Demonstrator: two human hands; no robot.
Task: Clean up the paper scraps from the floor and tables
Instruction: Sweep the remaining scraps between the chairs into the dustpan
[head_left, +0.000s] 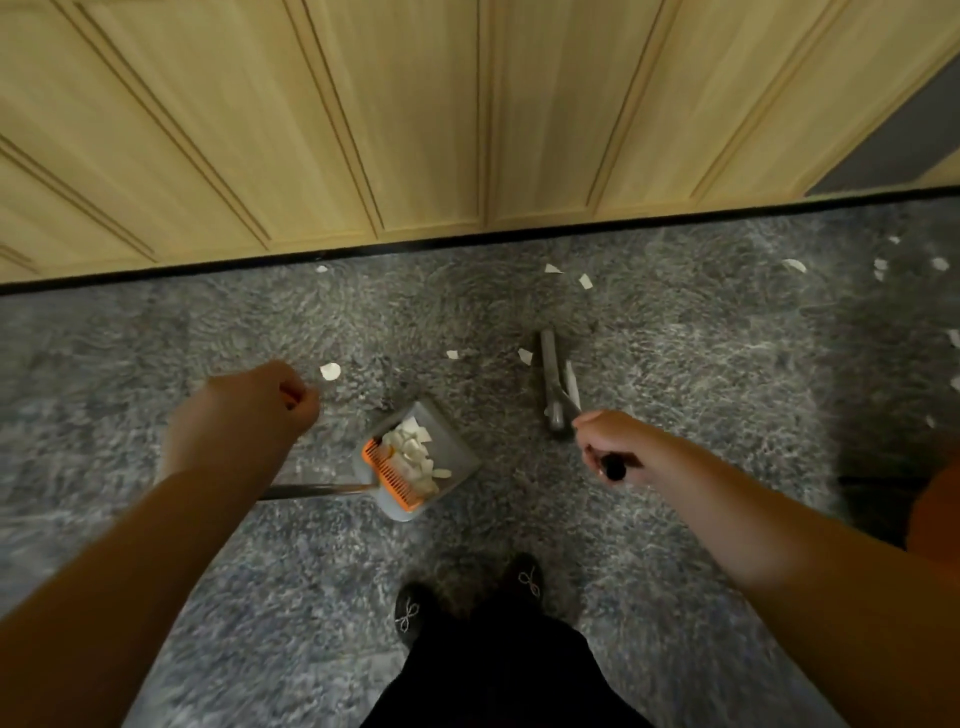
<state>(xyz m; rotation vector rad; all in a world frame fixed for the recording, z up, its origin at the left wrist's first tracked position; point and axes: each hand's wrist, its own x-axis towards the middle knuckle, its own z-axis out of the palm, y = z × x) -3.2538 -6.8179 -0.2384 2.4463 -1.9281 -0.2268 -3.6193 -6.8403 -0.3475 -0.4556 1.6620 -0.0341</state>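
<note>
A grey dustpan (452, 441) with an orange comb edge sits on the grey carpet, holding several white paper scraps (413, 452). Its metal handle (317, 489) runs left and disappears under my left wrist. My left hand (249, 410) is curled in a fist above it, and the grip itself is hidden. My right hand (605, 447) grips the black end of a broom handle. The grey broom head (551, 379) rests on the carpet beyond it. Loose scraps lie by my left hand (330, 371), beside the broom head (524, 356) and near the baseboard (552, 268).
Light wooden cabinet panels (415, 114) rise behind a black baseboard (467, 239). More scraps (795, 265) are scattered at the far right. My black shoes (415, 613) stand just behind the dustpan. An orange object (935, 512) shows at the right edge.
</note>
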